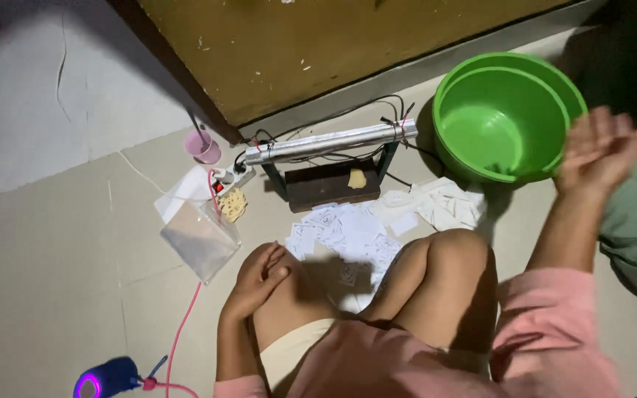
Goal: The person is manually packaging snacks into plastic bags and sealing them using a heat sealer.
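1. Right hand (600, 149) raised at 2 o'clock, blurred, fingers spread apart, holding nothing; it overlaps the right rim of the green basin (506, 114).
2. Left hand (259, 276) at 7 o'clock rests on the left knee, fingers loosely curled together, gripping nothing.
3. One green basin at 1 o'clock on the floor, nothing seen inside.
4. Person's two bent knees fill the centre-bottom and cover part of the paper slips (348, 239).
5. Slips: two heaps, one spread at centre, one heap of folded white pieces (440, 205) toward the basin; too many to count.
6. One metal bar on a stand (331, 144) at 12 o'clock, wires around it, a small yellow lump on its base.
7. One pink cup (202, 146) at 11 o'clock, beside one power strip (231, 177).
8. One clear plastic bag (200, 237) at 9 o'clock, just beside the left hand.
9. One blue speaker (106, 377) at 7 o'clock, pink cable (180, 335) running up from it.
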